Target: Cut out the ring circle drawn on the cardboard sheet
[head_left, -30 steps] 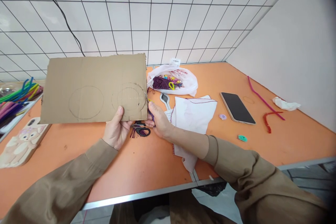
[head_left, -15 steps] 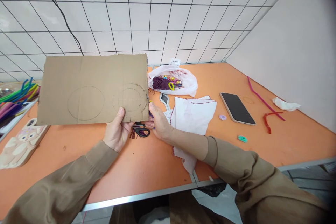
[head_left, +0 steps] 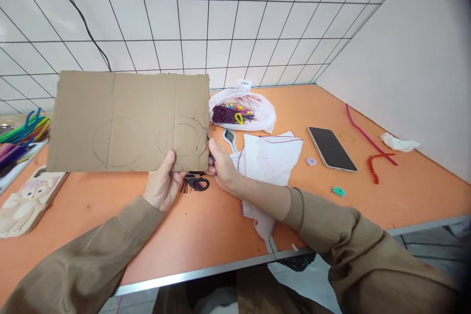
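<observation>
A brown cardboard sheet [head_left: 81,98] with drawn circles is held up over the table. My left hand [head_left: 164,181] grips its lower edge, thumb on the front and fingers behind. At the sheet's right edge my right hand [head_left: 225,167] is closed round purple-handled scissors [head_left: 212,159]; a bit of grey blade shows by a slit in the right-hand circle's outline, and the rest is hidden by my fingers and the cardboard. Below the sheet, black-handled scissors [head_left: 198,184] lie on the table, with dark purple threads [head_left: 187,186] beside them.
On the orange table [head_left: 221,235] are a white plastic bag [head_left: 263,108] with purple yarn, a folded white cloth [head_left: 270,157], a phone [head_left: 332,149], a lilac button-like piece [head_left: 311,161], pipe cleaners [head_left: 368,132] and a crumpled tissue [head_left: 399,142]. A bear-shaped case [head_left: 27,201] lies left.
The cardboard has tilted slightly and its left side sits a little farther left. A bit of scissor blade now shows at its right edge. Both hands keep their hold.
</observation>
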`<action>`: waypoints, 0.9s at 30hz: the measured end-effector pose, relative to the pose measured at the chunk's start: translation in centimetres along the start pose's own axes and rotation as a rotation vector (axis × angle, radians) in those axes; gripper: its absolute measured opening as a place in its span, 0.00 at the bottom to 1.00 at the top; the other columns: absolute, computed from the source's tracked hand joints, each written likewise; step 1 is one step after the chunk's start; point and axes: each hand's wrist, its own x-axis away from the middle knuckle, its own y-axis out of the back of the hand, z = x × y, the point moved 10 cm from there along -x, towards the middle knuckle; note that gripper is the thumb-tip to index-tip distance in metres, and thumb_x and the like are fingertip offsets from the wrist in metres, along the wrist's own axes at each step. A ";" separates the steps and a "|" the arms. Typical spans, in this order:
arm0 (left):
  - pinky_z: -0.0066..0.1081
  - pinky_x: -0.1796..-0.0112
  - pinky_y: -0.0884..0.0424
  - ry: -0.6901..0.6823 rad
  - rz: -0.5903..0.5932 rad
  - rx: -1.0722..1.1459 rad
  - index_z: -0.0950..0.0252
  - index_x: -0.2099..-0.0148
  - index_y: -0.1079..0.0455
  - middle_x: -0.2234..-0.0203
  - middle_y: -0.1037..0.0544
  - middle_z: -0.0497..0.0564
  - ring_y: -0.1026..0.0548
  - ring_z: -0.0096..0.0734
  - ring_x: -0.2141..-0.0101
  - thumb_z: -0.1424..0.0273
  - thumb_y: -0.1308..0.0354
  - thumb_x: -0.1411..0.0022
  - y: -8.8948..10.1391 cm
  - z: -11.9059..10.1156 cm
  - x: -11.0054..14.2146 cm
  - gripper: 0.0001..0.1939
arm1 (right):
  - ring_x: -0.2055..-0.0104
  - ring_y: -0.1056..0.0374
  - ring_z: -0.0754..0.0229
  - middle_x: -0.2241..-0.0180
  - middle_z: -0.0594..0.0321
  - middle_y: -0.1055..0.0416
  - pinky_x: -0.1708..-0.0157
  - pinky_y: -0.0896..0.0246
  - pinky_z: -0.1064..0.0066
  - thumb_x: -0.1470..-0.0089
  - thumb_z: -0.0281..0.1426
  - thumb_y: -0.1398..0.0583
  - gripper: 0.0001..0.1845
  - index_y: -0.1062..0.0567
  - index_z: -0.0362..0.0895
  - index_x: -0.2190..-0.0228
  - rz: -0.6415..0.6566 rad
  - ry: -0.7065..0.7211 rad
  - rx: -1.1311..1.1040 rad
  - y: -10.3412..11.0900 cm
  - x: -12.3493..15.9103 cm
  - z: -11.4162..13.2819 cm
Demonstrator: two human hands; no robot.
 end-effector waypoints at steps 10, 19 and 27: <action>0.33 0.51 0.24 0.000 -0.051 -0.010 0.60 0.37 0.36 0.50 0.21 0.53 0.22 0.37 0.52 0.81 0.45 0.35 0.4 -0.1 0.0 0.26 | 0.85 0.61 0.73 0.84 0.76 0.53 0.87 0.67 0.78 0.53 0.57 0.39 0.30 0.44 0.47 0.76 -0.016 0.007 0.002 0.0 0.0 0.4; 0.35 0.50 0.25 0.014 -0.055 -0.018 0.67 0.41 0.31 0.53 0.20 0.58 0.21 0.40 0.52 0.80 0.43 0.36 0.4 0.1 0.1 0.21 | 0.85 0.60 0.73 0.84 0.76 0.54 0.88 0.67 0.78 0.55 0.57 0.38 0.30 0.44 0.47 0.75 -0.036 -0.008 -0.016 0.1 0.2 0.0; 0.37 0.49 0.26 0.010 0.000 -0.040 0.68 0.39 0.33 0.50 0.21 0.59 0.22 0.41 0.52 0.78 0.43 0.36 0.0 0.2 0.3 0.23 | 0.86 0.57 0.73 0.85 0.76 0.49 0.88 0.66 0.79 0.53 0.56 0.39 0.28 0.41 0.46 0.75 -0.113 -0.029 -0.039 0.6 0.4 -0.4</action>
